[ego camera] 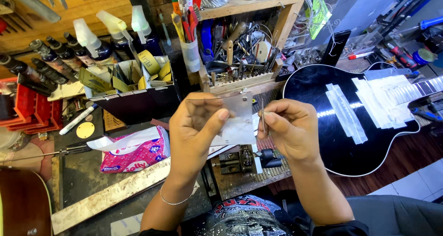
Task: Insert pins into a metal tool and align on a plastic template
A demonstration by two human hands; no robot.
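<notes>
While the thin metal plate [233, 120] sits pinched in the left hand [196, 130] above the cluttered bench [92, 171], the right hand [288, 130] grips a slim rod [263, 113] against its edge; best keep both steady, clear of the black guitar [341, 125]

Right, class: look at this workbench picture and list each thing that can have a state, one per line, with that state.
Left hand: closed on a thin metal plate, held up above the bench.
Right hand: pinching a thin metal strip, upright beside the plate.
Black guitar body: lying flat, strips of white tape stuck across it.
Pink tissue pack: open, a tissue sticking out.
Spray bottles: upright, nozzles on.
</notes>
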